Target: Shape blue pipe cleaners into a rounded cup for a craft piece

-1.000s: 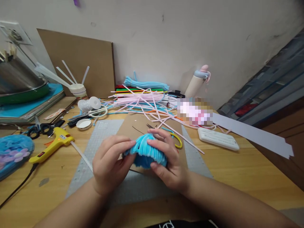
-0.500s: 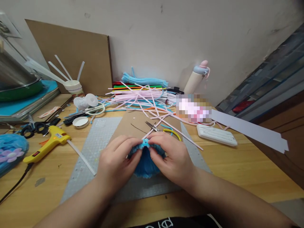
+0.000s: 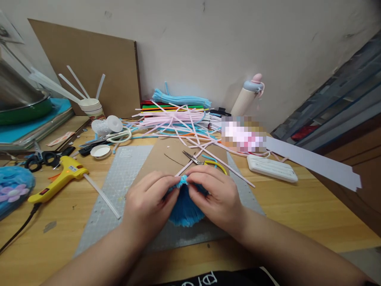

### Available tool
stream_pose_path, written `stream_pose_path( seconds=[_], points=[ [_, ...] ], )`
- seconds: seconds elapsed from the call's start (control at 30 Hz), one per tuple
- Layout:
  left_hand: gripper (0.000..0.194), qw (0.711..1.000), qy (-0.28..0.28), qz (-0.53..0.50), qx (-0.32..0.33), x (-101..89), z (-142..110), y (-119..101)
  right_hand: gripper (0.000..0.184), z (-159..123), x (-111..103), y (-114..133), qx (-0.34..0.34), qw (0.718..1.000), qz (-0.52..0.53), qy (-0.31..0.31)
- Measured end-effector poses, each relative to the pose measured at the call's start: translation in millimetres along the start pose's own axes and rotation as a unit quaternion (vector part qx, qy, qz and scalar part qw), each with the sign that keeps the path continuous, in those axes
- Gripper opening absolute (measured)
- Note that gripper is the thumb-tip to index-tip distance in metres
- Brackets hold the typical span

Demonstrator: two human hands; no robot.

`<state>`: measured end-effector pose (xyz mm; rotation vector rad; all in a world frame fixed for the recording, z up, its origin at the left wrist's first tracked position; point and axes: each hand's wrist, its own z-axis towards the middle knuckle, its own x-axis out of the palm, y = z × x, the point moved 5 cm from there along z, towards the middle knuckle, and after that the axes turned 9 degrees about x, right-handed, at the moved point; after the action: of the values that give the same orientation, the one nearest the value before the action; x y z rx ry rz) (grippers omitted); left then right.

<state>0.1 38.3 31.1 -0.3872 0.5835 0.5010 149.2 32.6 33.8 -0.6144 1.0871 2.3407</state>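
Note:
Between my hands is a blue pipe-cleaner piece (image 3: 187, 208), ribbed and curved like a small bowl or fan. My left hand (image 3: 151, 198) pinches its upper edge from the left, thumb below and fingers above. From the right, my right hand (image 3: 216, 194) pinches the same edge, the fingertips of both hands nearly meeting at a small light-blue bunched part. Much of the piece is hidden behind my fingers. Just beyond it lie yellow-handled scissors or pliers (image 3: 193, 158) on a brown board (image 3: 151, 159), over a grey cutting mat (image 3: 101, 230).
A yellow glue gun (image 3: 59, 178) with a glue stick lies at left, near black scissors (image 3: 44, 159) and a blue fuzzy item (image 3: 14, 190) with a flower. Pink pipe cleaners (image 3: 175, 119) are heaped at the back. A bottle (image 3: 247, 95) and white case (image 3: 271, 168) stand right.
The blue piece has turned from lying sideways to facing me with its ribs fanned downward. Both hands have drawn together at its top edge. My view has shifted slightly.

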Motion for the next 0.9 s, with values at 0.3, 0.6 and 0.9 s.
stream_pose_path(
  seconds=[0.3,0.6,0.9],
  points=[
    [0.011,1.0,0.016,-0.001,-0.009,2.3,0,-1,0.02,0,0,-2,-0.013,1.0,-0.009,0.005],
    [0.006,0.976,0.066,-0.082,-0.19,9.1,-2,13,0.013,6,5,-9,0.076,0.996,0.023,0.043],
    [0.028,0.801,0.148,-0.352,-0.461,34.1,-15,39,0.037,0,28,-45,0.45,0.708,0.476,0.265]
  ],
)
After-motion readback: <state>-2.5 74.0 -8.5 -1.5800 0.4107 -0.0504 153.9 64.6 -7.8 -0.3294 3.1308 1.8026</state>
